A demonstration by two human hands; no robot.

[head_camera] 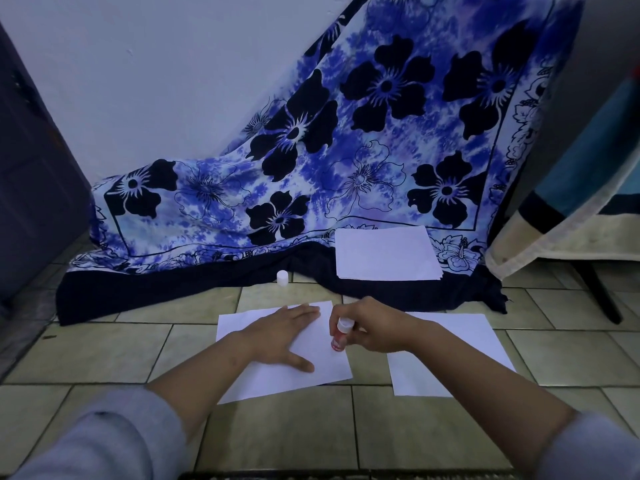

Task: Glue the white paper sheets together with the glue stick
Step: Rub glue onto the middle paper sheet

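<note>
A white paper sheet (322, 370) lies on the tiled floor in front of me. My left hand (280, 336) presses flat on it with straight fingers. My right hand (372, 325) grips a red and white glue stick (339, 336), its lower end touching the sheet near the right edge. A second white sheet (464, 344) lies to the right, partly under my right forearm. The glue stick's white cap (282, 277) stands on the floor farther back. A stack of white sheets (384, 254) rests on the cloth's hem behind.
A blue flowered cloth (346, 150) hangs down the wall and spreads onto the floor. A dark cabinet (31, 174) stands at the left. A covered piece of furniture with a black leg (602, 296) is at the right.
</note>
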